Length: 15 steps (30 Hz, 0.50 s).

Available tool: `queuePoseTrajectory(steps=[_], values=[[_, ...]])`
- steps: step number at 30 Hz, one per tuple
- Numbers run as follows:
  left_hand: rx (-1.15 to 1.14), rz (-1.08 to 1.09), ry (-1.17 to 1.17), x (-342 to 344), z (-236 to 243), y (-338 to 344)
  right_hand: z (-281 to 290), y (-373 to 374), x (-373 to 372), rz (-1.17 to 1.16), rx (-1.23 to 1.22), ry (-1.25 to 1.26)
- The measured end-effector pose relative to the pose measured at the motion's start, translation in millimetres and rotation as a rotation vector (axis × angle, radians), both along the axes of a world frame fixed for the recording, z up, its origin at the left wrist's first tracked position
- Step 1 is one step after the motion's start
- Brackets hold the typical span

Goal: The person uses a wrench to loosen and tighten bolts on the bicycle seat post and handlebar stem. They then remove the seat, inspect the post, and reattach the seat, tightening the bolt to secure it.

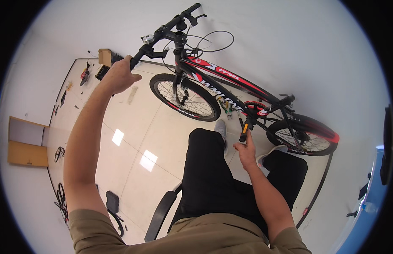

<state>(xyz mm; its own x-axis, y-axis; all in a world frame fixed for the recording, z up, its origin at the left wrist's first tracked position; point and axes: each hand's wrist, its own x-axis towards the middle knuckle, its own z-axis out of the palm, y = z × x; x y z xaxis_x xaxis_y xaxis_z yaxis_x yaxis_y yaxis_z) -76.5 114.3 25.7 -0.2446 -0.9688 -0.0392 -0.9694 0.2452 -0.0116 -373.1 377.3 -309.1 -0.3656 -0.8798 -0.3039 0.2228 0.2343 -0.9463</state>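
Note:
A black and red bicycle [222, 86] stands in front of me, its handlebar [173, 23] at the upper left. My left hand [120, 75] is closed round the near grip of that handlebar, thumb sticking out. A silver bell [148, 39] and a brake lever [156, 53] sit just beyond it. With its fingers partly hidden, my right hand [247, 153] grips the black pedal [244, 134], which has an orange reflector. Above the pedal is the red and black chainring [256, 109]. The front wheel [186, 97] lies between my two hands; the rear wheel [304, 137] is farther right.
A white wall [298, 51] rises behind the bicycle. Tools [225, 105] lie on the tiled floor behind the frame. At the left are a cardboard box [105, 57], a small bike [85, 74] and a wooden cabinet [27, 153]. A black chair armrest [160, 216] is beside my leg.

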Motion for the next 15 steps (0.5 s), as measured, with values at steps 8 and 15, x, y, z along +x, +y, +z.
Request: queuePoseTrajectory(steps=[8,15], values=[[-0.045,-0.067,-0.017,7,-4,-6,-15,33,20,-0.041,-0.085,0.330],[-0.096,-0.190,-0.041,25,-14,-35,-3,30,21,0.039,-0.031,0.343]])
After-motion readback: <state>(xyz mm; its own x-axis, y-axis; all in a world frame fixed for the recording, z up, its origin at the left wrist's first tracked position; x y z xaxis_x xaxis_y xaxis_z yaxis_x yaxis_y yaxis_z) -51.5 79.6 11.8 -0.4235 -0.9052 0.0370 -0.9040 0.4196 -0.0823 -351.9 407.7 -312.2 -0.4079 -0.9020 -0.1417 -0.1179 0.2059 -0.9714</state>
